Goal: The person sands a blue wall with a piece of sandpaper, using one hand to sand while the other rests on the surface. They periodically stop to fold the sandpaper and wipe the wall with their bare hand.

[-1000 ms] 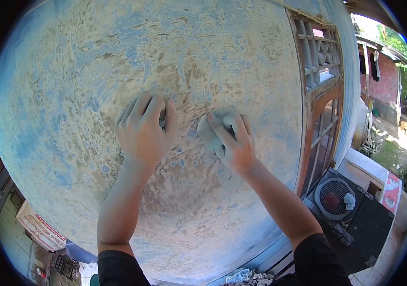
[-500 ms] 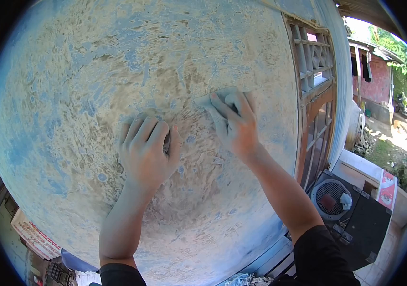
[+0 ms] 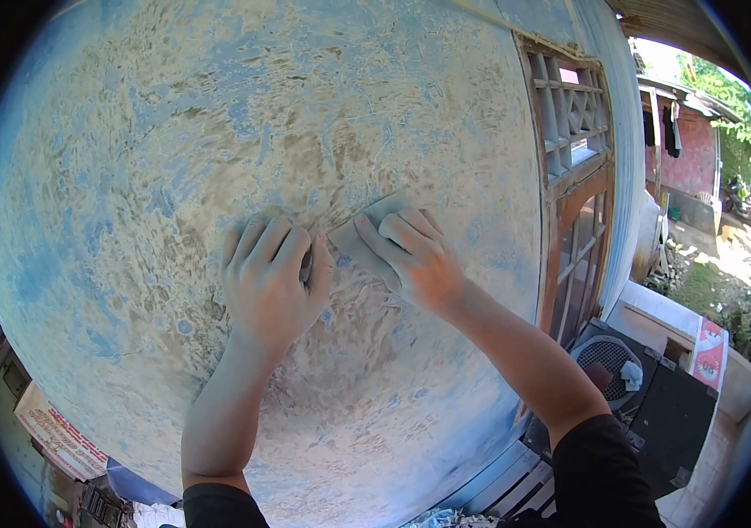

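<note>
In front of me rises a wall (image 3: pixel 129 264) with worn, patchy blue paint and pale dusty scraped areas. My right hand (image 3: pixel 415 260) presses a folded piece of sandpaper (image 3: pixel 344 236) flat against it, fingers bent over the sheet and one corner sticking out to the left. Just left of that, my left hand (image 3: pixel 271 277) rests on the wall with its fingers curled closed. Something dark shows between thumb and fingers there, too hidden to name. Grey dust coats both hands.
A wooden door (image 3: pixel 582 220) with a lattice vent above it stands right of the wall. Below it is a black speaker box (image 3: pixel 670 422) with a round grille. A printed carton (image 3: pixel 58 431) lies low at left, and a slatted bench (image 3: pixel 507 480) stands beneath the wall.
My right hand has slid down and to the left across the wall with the sandpaper, closer to my left hand. The left hand has stayed in nearly the same place.
</note>
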The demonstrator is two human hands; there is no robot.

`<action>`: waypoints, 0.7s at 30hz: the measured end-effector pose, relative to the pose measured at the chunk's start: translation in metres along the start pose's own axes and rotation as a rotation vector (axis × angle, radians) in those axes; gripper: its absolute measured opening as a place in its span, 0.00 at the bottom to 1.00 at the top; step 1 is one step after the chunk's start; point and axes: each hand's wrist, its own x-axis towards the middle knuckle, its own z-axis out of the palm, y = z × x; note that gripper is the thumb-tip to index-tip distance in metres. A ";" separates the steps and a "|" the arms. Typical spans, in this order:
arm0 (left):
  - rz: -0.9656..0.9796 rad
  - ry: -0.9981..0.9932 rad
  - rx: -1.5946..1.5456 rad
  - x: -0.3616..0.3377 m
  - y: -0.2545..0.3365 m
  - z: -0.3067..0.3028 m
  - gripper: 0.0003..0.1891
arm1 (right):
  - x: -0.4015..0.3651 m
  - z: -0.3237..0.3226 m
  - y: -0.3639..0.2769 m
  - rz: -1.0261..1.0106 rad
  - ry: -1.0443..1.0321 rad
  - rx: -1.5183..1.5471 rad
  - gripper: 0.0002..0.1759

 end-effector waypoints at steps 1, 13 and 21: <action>-0.001 -0.015 -0.004 0.000 0.000 -0.001 0.09 | 0.001 -0.001 0.004 -0.067 -0.010 -0.039 0.31; 0.003 -0.111 0.031 0.003 0.008 -0.001 0.12 | 0.008 -0.001 0.022 -0.095 0.018 0.052 0.32; 0.105 -0.142 0.114 -0.003 0.008 0.001 0.21 | 0.006 -0.009 0.023 -0.127 -0.043 0.094 0.30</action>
